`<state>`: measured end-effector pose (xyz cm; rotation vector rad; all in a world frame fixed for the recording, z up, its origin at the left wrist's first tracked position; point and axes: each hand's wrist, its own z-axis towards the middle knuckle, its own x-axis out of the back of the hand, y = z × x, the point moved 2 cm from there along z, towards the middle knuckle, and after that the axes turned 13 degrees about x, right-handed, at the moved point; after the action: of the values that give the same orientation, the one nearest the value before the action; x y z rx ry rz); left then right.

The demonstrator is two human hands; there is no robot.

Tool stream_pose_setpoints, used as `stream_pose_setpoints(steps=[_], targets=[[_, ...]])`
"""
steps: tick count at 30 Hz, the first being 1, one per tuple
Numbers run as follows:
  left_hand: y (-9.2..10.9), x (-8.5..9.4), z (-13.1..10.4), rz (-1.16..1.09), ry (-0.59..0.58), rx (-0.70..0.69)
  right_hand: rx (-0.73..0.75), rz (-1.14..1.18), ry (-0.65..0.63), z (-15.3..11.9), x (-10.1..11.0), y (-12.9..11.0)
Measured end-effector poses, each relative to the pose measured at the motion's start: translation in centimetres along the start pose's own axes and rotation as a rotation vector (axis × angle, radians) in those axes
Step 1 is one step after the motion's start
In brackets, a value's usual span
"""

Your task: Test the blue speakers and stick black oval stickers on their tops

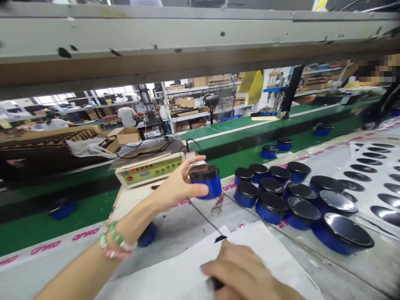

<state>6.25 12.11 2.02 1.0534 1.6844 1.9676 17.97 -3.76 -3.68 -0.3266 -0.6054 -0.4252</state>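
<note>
My left hand [183, 183], with beaded bracelets at the wrist, grips a round blue container [213, 185] with a black top, raised over the edge of the bench. Lower down, my right hand [240, 271] is closed around a dark-handled tool [215, 284], whose far end I cannot make out. Just beyond its fingertips shows a small black half-round piece [221, 238] above white paper [175, 266]. A thin dark line runs from there toward the left hand. Another blue container [147, 234] sits partly hidden behind my left forearm.
Several blue containers with black lids [271, 206] stand grouped at right, beside white sheets of black ovals [364, 167]. A control box [150, 168] with lit buttons is behind my left hand. A green conveyor [218, 129] carries more containers. A beam [187, 41] crosses overhead; people work farther back.
</note>
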Motion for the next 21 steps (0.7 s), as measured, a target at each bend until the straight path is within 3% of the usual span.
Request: stream_pose_setpoints(steps=[3,7,10,14,17,21], targets=[[-0.7,-0.1,-6.6,-0.41,-0.022,0.094,-0.064,0.002,0.201,1.3,1.7,-0.7],[-1.7,-1.0,-11.7,-0.669,0.115,0.218,-0.086,0.022,0.178,3.1,1.6,-1.7],[-1.8,-1.9,-13.3,-0.926,0.179,0.357,-0.071,0.049,0.169,4.4,0.7,-2.8],[-0.9,-2.5,-14.5,-1.109,0.047,0.437,-0.079,0.093,0.146,5.5,-0.4,-3.8],[-1.0,-2.1,-15.3,-1.074,0.059,0.453,-0.105,0.1,0.133,5.7,-0.8,-4.0],[-1.4,-1.3,-15.9,-0.958,0.112,0.366,-0.135,0.064,0.114,5.7,-1.0,-4.0]])
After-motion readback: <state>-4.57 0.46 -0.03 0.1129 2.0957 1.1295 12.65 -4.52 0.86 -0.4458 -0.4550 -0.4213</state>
